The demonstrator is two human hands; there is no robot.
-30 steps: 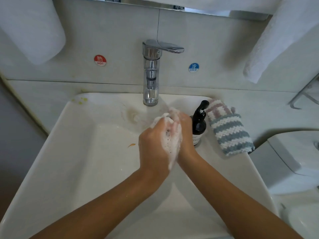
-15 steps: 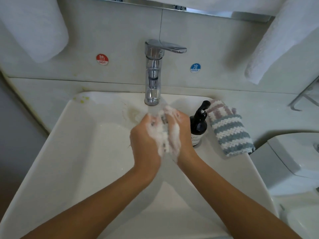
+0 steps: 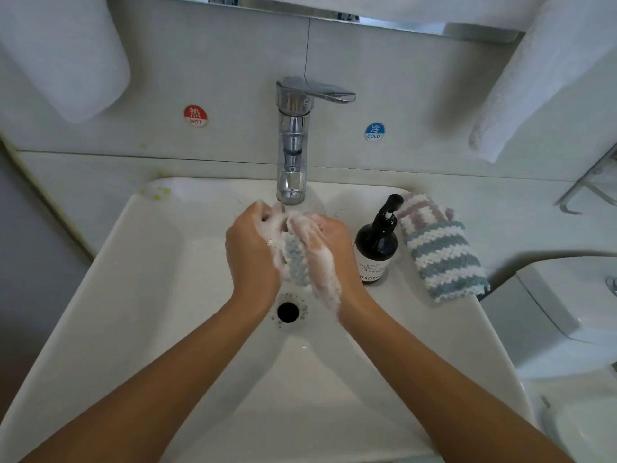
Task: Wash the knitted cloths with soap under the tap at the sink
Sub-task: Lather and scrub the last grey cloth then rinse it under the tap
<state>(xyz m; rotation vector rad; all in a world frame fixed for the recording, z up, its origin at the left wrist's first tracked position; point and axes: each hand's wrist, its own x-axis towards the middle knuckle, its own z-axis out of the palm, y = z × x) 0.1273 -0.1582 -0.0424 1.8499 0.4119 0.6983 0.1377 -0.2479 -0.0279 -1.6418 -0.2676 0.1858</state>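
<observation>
Head view, one entry. Sink: white, rectangular, set against a pale tiled wall; we note a dark drain hole in the basin with specks of foam around it, and a yellowish smear at the far left corner of the rim. Tap: chrome, upright, single lever turned to the right, spout just above our hands. Stickers on the wall: red one marked HOT to the left of the tap, blue one marked COLD to the right. Towels: white, one hanging at upper left, one at upper right. Soap bottle: dark, pump top, standing on the sink's right rim. Striped cloth: knitted, white with blue and mauve bands, lying on the rim just beside the bottle, right of it. Toilet tank: white, at far right.

Grip. Left hand: fingers curled round a blue-grey knitted cloth, foam on the knuckles. Right hand: fingers likewise curled on the same cloth from the other side, lather running down to the wrist. We hold the cloth bunched between both hands, under the spout and over the drain.
</observation>
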